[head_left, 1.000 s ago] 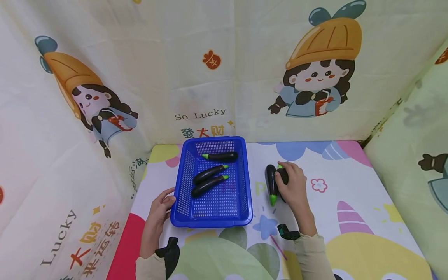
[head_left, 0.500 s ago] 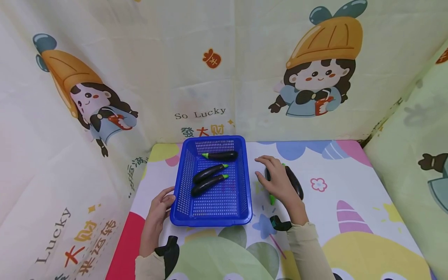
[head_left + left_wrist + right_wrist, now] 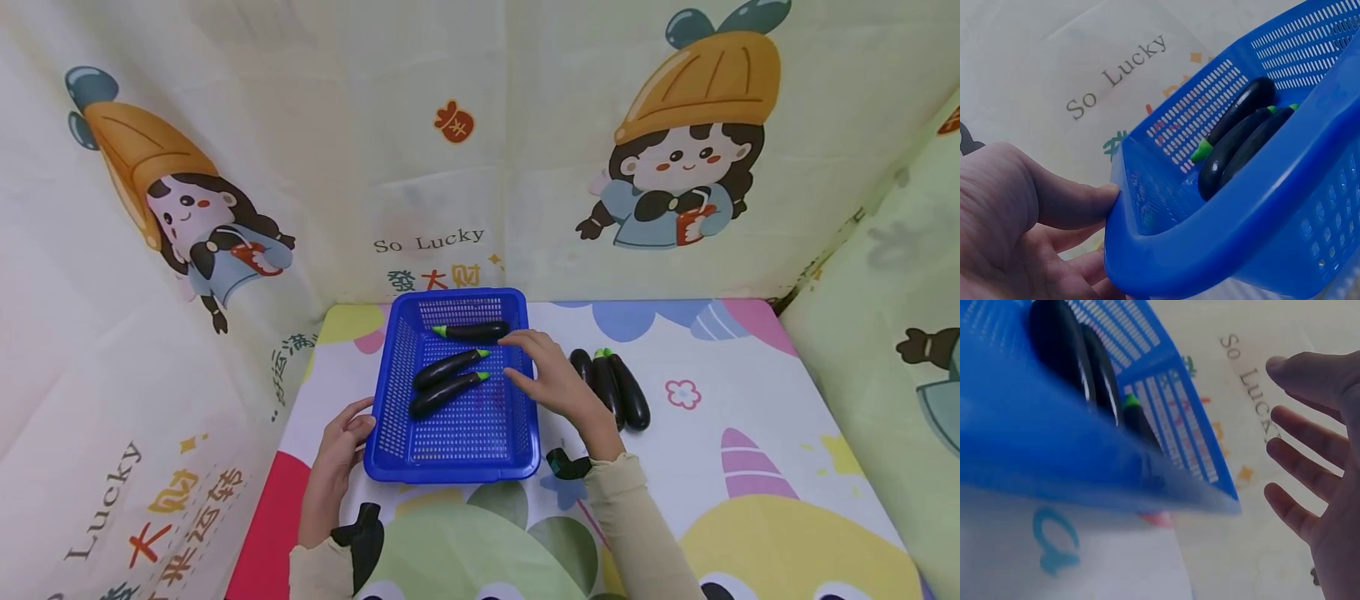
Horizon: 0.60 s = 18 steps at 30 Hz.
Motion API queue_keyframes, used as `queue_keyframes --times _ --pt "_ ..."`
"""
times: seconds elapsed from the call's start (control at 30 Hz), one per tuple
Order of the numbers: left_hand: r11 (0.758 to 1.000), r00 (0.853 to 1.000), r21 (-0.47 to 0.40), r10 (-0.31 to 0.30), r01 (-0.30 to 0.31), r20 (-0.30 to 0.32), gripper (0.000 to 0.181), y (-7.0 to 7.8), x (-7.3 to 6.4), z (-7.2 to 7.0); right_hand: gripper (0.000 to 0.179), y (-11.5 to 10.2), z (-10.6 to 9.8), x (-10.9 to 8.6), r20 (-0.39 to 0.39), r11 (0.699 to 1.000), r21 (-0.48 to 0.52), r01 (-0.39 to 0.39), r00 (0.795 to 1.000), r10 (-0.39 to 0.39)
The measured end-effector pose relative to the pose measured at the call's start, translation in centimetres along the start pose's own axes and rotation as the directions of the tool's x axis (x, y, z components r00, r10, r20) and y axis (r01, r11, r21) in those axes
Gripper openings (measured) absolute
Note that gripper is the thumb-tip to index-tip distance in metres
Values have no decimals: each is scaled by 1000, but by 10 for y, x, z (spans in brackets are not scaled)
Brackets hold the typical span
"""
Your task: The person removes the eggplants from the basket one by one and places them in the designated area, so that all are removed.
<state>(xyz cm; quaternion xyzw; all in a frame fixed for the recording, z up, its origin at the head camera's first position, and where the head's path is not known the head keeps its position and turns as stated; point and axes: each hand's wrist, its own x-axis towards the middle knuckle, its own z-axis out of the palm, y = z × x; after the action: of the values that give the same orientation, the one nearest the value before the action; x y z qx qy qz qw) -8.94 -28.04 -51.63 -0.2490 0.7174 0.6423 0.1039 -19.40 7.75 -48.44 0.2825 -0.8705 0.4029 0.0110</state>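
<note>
A blue plastic basket (image 3: 450, 473) holds three dark eggplants with green stems. One eggplant (image 3: 480, 332) lies crosswise at the far end; a second eggplant (image 3: 448, 370) and a third eggplant (image 3: 446, 396) lie slanted side by side below it. At the basket's left rim, my left hand (image 3: 341, 454) grips the edge, thumb (image 3: 1079, 203) on the rim and fingers partly hidden beneath. My right hand (image 3: 558, 379) is above the basket's right rim, fingers spread and holding nothing. Three more eggplants (image 3: 630, 393) lie together on the table right of the basket, one partly behind the right hand.
A cartoon-printed cloth (image 3: 750, 417) covers the table. Printed curtains (image 3: 555, 167) hang behind the table and along both sides. Black camera mounts sit on both wrists.
My right hand has let go of an eggplant and moved left from the eggplants on the table to the basket's right rim, uncovering them. The left hand stays at the basket.
</note>
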Motion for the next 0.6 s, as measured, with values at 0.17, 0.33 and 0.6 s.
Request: queue_keyframes --times 0.17,0.33,0.6 --pt "1000 1000 -2 -15 15 -5 47 1 1 0 44 -10 9 14 60 997 74 -1 998 -4" --pt "1000 1000 5 -26 26 -11 47 1 1 1 43 -15 17 28 106 996 84 41 993 -50" --pt "999 999 -5 -33 33 -7 47 2 -1 1 40 -18 31 42 195 989 151 -1 980 -29"
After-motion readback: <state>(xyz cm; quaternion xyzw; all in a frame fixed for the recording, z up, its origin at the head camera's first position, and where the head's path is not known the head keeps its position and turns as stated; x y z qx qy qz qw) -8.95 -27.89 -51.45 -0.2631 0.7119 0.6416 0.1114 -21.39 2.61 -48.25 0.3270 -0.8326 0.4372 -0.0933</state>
